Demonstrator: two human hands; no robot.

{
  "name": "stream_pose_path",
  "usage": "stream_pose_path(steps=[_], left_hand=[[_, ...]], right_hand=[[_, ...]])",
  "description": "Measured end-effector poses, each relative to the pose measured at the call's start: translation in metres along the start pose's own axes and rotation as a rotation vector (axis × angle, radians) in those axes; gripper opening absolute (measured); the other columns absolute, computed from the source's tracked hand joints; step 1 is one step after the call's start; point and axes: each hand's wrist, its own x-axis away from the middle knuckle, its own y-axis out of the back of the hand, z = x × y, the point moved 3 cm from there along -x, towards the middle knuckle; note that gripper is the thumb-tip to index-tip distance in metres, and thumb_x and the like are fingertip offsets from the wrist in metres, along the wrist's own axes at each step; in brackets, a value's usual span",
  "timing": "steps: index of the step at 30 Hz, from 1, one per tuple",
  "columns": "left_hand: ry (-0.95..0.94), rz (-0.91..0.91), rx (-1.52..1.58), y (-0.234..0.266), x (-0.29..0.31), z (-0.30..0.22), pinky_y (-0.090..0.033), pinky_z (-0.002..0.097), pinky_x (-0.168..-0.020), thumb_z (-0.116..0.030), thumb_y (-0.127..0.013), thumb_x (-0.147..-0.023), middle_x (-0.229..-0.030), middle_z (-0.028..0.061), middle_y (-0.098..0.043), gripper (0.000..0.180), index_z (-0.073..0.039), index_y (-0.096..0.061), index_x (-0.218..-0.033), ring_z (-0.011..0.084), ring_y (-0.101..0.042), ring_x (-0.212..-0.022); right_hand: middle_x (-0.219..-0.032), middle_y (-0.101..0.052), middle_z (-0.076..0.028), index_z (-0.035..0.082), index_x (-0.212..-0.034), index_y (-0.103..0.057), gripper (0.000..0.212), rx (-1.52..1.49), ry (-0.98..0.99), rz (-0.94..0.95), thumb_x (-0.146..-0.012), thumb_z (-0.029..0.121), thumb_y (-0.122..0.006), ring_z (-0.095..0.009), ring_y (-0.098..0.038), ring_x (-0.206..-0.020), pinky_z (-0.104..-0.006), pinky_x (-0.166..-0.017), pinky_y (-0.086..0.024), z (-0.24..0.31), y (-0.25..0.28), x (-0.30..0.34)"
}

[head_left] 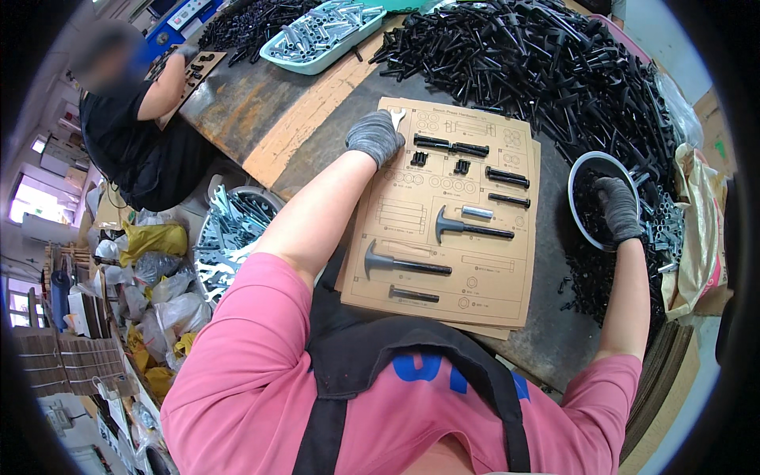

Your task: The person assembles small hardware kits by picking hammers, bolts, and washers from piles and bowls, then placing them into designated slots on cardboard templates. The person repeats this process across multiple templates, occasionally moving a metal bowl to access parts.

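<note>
My left hand [374, 138], in a grey glove, is closed around an open-end wrench [397, 115] at the upper left corner of a printed cardboard sheet [396, 207]; only the wrench's jaw end shows. On the sheet lie several black bolts [507, 176], small black pieces [419, 159], a silver sleeve [477, 212] and two T-shaped black pieces [408, 264]. My right hand [617, 207], gloved too, reaches into a metal bowl [573, 207] of small black parts. Its fingertips are down among the parts, so their grip is hidden.
A large heap of black bolts [522, 63] covers the table's far right. Beyond the left hand stands a pale green tray [317, 59] of silver sleeves. A tub of wrenches [233, 229] is left of my arm. Another person [127, 111] works at the far left.
</note>
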Motion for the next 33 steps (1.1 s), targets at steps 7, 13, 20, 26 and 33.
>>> stream_pose_path(steps=[7,13,20,26,33], left_hand=[[0.017,-0.027,0.02,0.001,0.001,-0.001,-0.047,0.0392,-0.078,-0.026,-0.062,-0.069,-0.089,0.0214,-0.062,0.034,0.0,-0.062,-0.091,0.0318,-0.061,-0.085],[-0.024,-0.001,0.004,0.004,0.006,-0.005,-0.048,0.0384,-0.076,-0.026,-0.063,-0.069,-0.089,0.0229,-0.062,0.038,0.004,-0.061,-0.092,0.0323,-0.062,-0.084],[-0.023,-0.001,0.048,-0.005,-0.003,0.007,-0.048,0.0393,-0.074,-0.027,-0.061,-0.071,-0.087,0.0221,-0.062,0.036,0.003,-0.061,-0.093,0.0318,-0.061,-0.08],[0.029,0.201,0.38,-0.017,-0.027,0.037,-0.05,0.0341,-0.059,-0.011,-0.054,-0.078,-0.077,0.0163,-0.063,0.022,0.002,-0.059,-0.095,0.0222,-0.062,-0.063],[0.243,0.314,1.001,-0.024,-0.022,0.051,-0.052,0.031,-0.047,0.006,-0.052,-0.076,-0.076,0.0135,-0.059,0.025,0.004,-0.054,-0.1,0.0209,-0.059,-0.059]], right_hand=[[-0.093,-0.062,-0.014,0.005,-0.094,-0.062,0.017,-0.281,-0.049,-0.148,-0.078,0.005,-0.058,-0.03,-0.058,-0.09,-0.036,-0.082,-0.044,-0.01,0.01,-0.008],[-0.094,-0.062,-0.014,0.003,-0.097,-0.06,0.018,-0.281,-0.028,-0.14,-0.079,0.006,-0.057,-0.028,-0.058,-0.09,-0.0341,-0.082,-0.044,0.017,0.027,-0.023],[-0.09,-0.063,-0.006,0.004,-0.101,-0.06,0.021,-0.735,-0.184,0.041,-0.08,0.005,-0.055,-0.013,-0.056,-0.081,-0.0248,-0.074,-0.044,0.095,0.037,-0.052],[-0.089,-0.063,-0.006,0.005,-0.101,-0.061,0.02,-0.922,-0.049,0.146,-0.081,0.009,-0.058,-0.013,-0.056,-0.078,-0.0259,-0.072,-0.046,0.188,0.003,-0.105],[-0.091,-0.065,-0.009,0.008,-0.099,-0.062,0.022,-0.775,0.014,0.234,-0.079,0.016,-0.062,-0.021,-0.061,-0.082,-0.0306,-0.076,-0.047,0.267,-0.049,-0.157]])
